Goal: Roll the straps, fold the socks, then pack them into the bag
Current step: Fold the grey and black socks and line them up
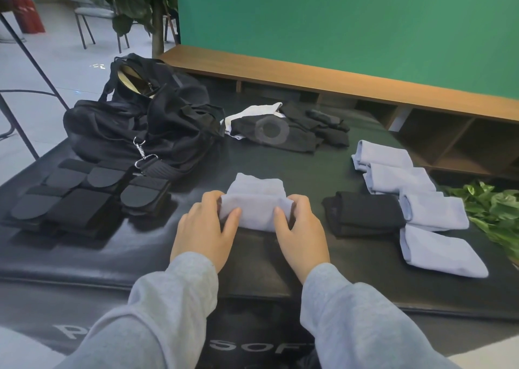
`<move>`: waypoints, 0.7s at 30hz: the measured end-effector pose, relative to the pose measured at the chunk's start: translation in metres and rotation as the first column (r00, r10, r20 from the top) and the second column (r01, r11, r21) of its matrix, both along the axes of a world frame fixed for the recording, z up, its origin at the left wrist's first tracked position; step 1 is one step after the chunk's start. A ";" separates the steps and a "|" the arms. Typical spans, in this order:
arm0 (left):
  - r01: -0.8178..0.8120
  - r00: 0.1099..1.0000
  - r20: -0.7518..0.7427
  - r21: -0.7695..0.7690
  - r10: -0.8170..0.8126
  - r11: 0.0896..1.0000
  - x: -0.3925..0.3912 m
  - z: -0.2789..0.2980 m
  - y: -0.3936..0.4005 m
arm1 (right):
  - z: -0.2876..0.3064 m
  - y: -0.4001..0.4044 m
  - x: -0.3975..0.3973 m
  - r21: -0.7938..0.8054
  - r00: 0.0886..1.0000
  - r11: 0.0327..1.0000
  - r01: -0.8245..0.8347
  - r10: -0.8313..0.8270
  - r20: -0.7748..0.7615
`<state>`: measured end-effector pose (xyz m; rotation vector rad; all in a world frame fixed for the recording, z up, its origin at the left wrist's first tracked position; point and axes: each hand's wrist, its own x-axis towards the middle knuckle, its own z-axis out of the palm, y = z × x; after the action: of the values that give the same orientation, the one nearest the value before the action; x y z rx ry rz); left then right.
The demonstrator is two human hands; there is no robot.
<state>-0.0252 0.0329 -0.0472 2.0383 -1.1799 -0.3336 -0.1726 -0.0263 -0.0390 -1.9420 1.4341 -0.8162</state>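
Nearest the camera, two grey sleeves [174,293] reach forward over a black mat [252,259]. Left hand [203,229] and right hand [299,228] each grip one end of a pale blue sock [257,210], thumbs on its near face and fingers curled over the ends. This sock lies on the mat at centre, its near part doubled over the far part.

Right of the hands sits a folded black sock [363,213], touching a row of four folded pale blue socks [435,210] that runs along the mat's right side. Green leaves [497,211] lie beyond the mat's right edge.

Left of the hands, black straps [84,197] sit grouped together on the mat, rolled or folded flat; which cannot be determined.

Farther back on the left stands a black bag [140,121], unzipped at the top with a tan lining showing and a metal clip hanging at its front. At far centre lies an unfolded heap of dark socks [286,130], one with white trim.

Behind the mat runs a wooden shelf [309,79] against a green wall [351,23].
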 end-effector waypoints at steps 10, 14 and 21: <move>0.052 0.997 0.051 0.020 -0.053 0.998 0.001 -0.002 0.000 | -0.006 -0.003 0.002 -0.086 0.999 0.996 0.009 -0.013 -0.042; 0.068 0.978 0.194 0.050 -0.076 0.996 -0.003 0.005 0.001 | -0.009 -0.005 0.001 -0.136 0.997 0.991 -0.001 -0.010 -0.077; 0.064 0.962 0.266 0.007 -0.064 0.998 0.003 -0.008 -0.005 | -0.011 -0.008 0.003 -0.177 0.993 0.984 -0.002 -0.018 -0.115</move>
<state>-0.0219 0.0278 -0.0557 2.0933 -1.4089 -0.0892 -0.1699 -0.0343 -0.0495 -2.1496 1.4809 -0.8726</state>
